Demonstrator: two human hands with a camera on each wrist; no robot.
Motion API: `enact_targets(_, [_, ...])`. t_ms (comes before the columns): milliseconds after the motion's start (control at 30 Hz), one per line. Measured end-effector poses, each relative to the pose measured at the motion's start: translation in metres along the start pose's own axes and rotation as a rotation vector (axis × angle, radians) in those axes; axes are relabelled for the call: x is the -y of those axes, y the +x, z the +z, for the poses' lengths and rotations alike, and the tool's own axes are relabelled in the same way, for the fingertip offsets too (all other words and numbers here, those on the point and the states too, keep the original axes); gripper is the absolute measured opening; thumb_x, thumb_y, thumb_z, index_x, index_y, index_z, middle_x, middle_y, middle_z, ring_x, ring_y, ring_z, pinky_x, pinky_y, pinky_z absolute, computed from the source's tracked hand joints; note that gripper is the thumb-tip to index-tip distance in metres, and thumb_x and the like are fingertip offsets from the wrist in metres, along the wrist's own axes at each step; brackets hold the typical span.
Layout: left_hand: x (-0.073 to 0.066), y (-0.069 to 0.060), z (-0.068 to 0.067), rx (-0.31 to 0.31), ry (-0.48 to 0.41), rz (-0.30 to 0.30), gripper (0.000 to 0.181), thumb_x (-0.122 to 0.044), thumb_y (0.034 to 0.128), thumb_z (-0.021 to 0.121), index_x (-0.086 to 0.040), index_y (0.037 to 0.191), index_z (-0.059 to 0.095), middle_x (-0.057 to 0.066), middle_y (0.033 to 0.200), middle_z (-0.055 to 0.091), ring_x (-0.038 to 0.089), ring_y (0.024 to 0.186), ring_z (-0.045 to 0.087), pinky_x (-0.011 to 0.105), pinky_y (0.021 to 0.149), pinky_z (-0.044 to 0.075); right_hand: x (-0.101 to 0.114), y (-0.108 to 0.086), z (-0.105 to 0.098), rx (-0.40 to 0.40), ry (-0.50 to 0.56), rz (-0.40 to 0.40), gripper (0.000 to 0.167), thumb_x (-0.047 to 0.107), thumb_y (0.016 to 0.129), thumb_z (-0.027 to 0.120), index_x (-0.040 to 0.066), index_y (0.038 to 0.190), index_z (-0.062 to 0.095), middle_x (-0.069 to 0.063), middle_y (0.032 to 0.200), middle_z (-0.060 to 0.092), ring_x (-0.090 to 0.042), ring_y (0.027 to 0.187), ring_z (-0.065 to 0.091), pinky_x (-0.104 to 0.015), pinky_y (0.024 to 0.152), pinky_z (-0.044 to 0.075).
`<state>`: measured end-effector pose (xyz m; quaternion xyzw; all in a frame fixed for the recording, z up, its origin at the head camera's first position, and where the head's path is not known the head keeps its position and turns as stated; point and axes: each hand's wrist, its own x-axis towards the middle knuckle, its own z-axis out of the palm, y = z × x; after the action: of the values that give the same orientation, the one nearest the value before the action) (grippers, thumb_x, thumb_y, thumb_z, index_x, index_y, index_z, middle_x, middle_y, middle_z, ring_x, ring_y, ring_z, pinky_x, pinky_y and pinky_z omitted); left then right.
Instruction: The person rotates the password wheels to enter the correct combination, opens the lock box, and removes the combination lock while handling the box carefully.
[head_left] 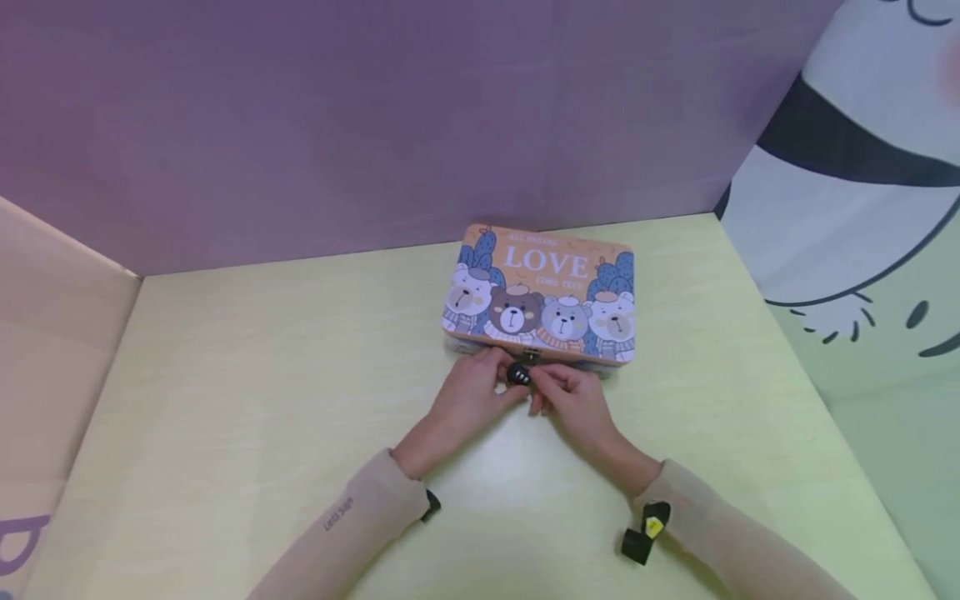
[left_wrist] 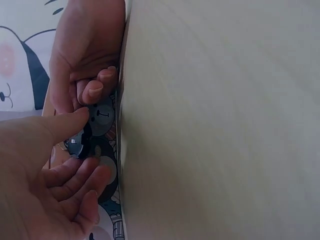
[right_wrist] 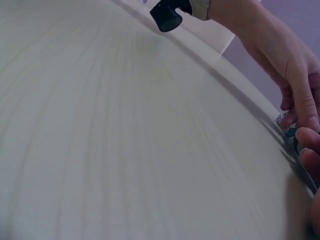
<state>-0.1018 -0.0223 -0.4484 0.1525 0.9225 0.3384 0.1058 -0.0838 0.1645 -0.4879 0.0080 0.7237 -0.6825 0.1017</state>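
Note:
A small black combination padlock with white marks on its dials is at the front of a tin box, by the box's metal clasp. My left hand pinches the padlock between thumb and fingers, and the left wrist view shows the padlock there. From the other side, my right hand pinches its right end with thumb and forefinger, the other fingers curled. The closed lid shows cartoon bears and the word LOVE. In the right wrist view the padlock is hidden behind fingers.
The pale wooden table spreads around the box. A purple panel stands along its back edge, a cartoon-printed wall on the right, and a pale panel on the left. Black wrist cameras sit at both sleeves.

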Motion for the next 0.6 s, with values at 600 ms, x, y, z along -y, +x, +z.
enact_targets(600, [-0.0068, -0.0042, 0.0032, -0.078, 0.102, 0.015, 0.037, -0.032, 0.0911, 0.08, -0.006, 0.113, 0.065, 0.005, 0.103, 0.069, 0.022, 0.093, 0.066, 0.037, 0.086, 0.056, 0.0003, 0.0001, 0.0004, -0.005, 0.022, -0.008, 0.026, 0.012, 0.102, 0.064, -0.011, 0.111, 0.069, -0.017, 0.075, 0.072, -0.013, 0.062, 0.066, -0.023, 0.059, 0.055])
